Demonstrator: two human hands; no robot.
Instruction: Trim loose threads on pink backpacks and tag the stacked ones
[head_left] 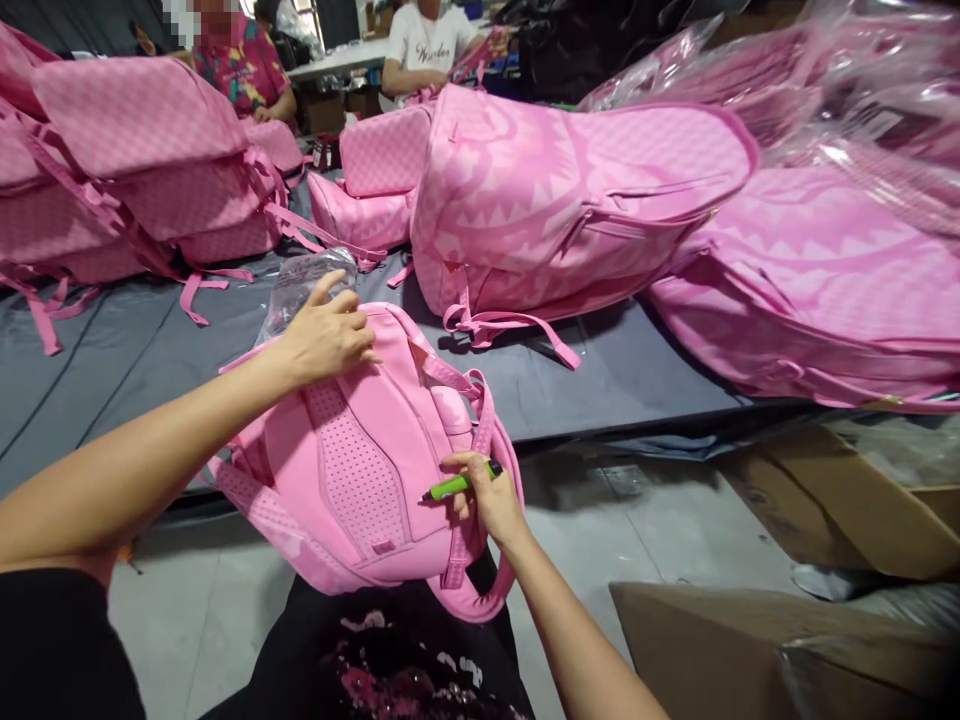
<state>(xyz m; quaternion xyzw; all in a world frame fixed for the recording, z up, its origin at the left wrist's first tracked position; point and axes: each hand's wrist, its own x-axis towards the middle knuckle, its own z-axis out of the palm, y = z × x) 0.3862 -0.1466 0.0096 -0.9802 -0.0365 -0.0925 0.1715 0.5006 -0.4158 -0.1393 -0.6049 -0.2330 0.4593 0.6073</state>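
A pink backpack [360, 440] leans between my lap and the table edge, its dotted back panel and shoulder straps facing me. My left hand [326, 335] is over the backpack's upper end, fingers loosely bent and apart, with nothing visible in them. In my right hand [480, 490] is a green and black pen [454, 487], its dark tip pointing left over the right side of the back panel. A strap [486, 415] loops just above that hand. Crumpled clear plastic [300, 285] lies on the table behind my left hand.
Large pink backpacks [517, 200] stand across the dark-covered table [585, 385], more piled at left [142, 130]. Plastic-wrapped pink bags [847, 90] fill the far right. Cardboard boxes [712, 650] sit on the floor at right. Two people [424, 50] are across the table.
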